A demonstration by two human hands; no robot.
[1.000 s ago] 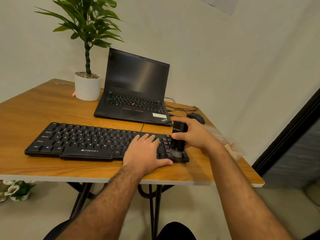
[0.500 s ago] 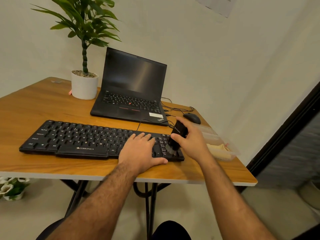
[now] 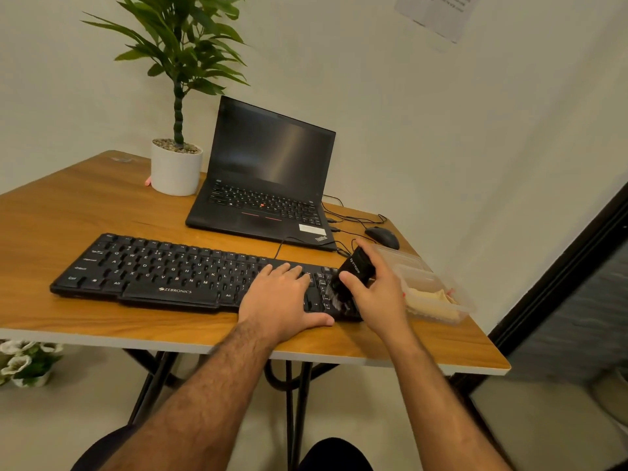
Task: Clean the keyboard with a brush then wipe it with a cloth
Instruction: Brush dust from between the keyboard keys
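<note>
The left hand lies flat on the keyboard. The right hand holds the brush in a closed grip, its bristles seemingly touching the rightmost keys.

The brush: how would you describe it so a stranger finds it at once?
On the table, go to the right end of the keyboard. The right hand grips the brush there, tilted, bristles on the keys. It is a stubby black block, unlike the mouse behind.

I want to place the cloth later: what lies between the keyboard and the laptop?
Bare wood of the table, crossed only by the keyboard cable toward the laptop, in the head view.
</note>
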